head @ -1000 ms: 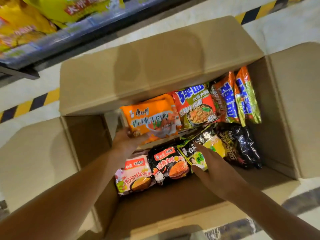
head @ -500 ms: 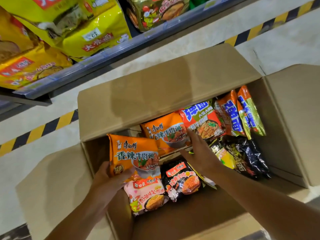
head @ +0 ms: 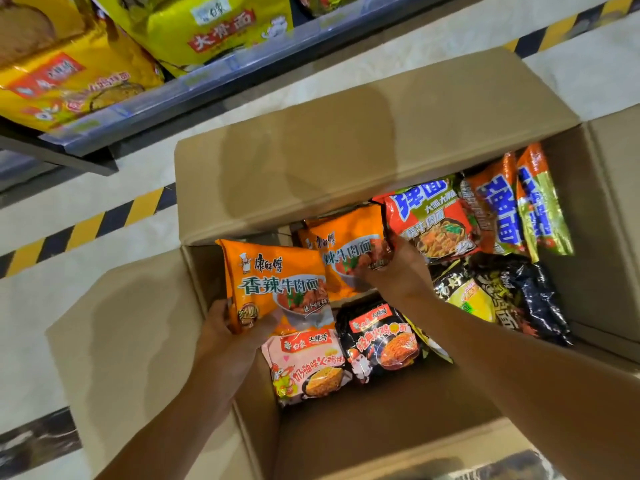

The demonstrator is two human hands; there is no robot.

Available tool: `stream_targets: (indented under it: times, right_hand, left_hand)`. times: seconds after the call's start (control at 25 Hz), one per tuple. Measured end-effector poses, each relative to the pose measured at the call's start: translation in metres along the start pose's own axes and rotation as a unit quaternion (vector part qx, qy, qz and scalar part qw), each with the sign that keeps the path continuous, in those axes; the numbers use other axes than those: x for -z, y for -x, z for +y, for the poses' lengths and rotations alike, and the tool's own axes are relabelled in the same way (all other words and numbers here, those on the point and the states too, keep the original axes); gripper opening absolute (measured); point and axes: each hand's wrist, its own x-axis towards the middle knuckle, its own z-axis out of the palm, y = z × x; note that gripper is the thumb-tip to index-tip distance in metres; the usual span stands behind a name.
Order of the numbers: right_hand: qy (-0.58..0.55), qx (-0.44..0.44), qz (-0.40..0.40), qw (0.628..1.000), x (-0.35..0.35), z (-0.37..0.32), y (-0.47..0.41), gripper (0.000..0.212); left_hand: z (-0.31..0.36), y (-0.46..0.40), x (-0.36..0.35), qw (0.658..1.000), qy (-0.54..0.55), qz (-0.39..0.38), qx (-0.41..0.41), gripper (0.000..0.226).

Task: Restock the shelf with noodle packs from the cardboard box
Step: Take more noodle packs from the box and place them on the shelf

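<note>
An open cardboard box (head: pixel 346 161) stands on the floor below the shelf (head: pixel 194 84). My left hand (head: pixel 232 334) grips an orange noodle pack (head: pixel 277 282) by its lower corner, lifted over the box's left side. My right hand (head: pixel 391 268) grips the right edge of a second orange noodle pack (head: pixel 343 251) that lies in the box. Below them lie a pink pack (head: pixel 304 365) and a black-and-red pack (head: pixel 381 341). Red-green packs (head: pixel 433 220), orange-blue packs (head: pixel 498 209) and black packs (head: pixel 516 296) fill the right side.
Yellow noodle bags (head: pixel 207 26) fill the shelf at the top left. A yellow-and-black hazard stripe (head: pixel 86 226) runs across the pale floor behind the box. The box flaps spread out to the left (head: pixel 121 341), back and right (head: pixel 620 188).
My left hand has lifted the orange pack up and to the left. My right hand left the lower packs and took hold of the second orange pack. The view tilted up towards the shelf.
</note>
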Motion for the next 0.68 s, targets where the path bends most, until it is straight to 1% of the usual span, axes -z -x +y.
stream_targets:
  times: [0.04, 0.12, 0.2, 0.28, 0.44, 0.56, 0.68]
  right_hand:
    - [0.026, 0.013, -0.001, 1.0, 0.002, -0.003, 0.006, 0.075]
    - [0.078, 0.044, 0.022, 0.996, 0.01, -0.006, 0.016, 0.048]
    - [0.092, 0.058, 0.041, 0.993, 0.021, -0.007, 0.023, 0.033]
    - [0.073, 0.047, 0.035, 0.996, 0.032, -0.007, 0.028, 0.028]
    - [0.011, 0.008, 0.027, 1.0, 0.053, -0.007, 0.045, 0.034]
    - [-0.011, -0.01, 0.018, 1.0, 0.078, -0.012, 0.067, 0.022]
    - [-0.049, -0.013, -0.006, 0.999, 0.114, -0.021, 0.102, 0.022]
  left_hand:
    - [0.002, 0.003, 0.003, 1.0, -0.006, 0.003, 0.001, 0.044]
    - [0.009, 0.011, 0.007, 1.0, -0.012, 0.001, -0.002, 0.047]
    - [0.017, 0.021, 0.01, 1.0, -0.017, -0.004, -0.007, 0.051]
    - [0.023, 0.028, 0.013, 1.0, -0.023, -0.006, -0.014, 0.054]
    - [0.033, 0.042, 0.017, 0.999, -0.035, -0.002, -0.029, 0.052]
    - [0.047, 0.064, 0.026, 0.998, -0.044, 0.009, -0.037, 0.049]
    - [0.068, 0.096, 0.043, 0.996, -0.062, 0.001, -0.057, 0.043]
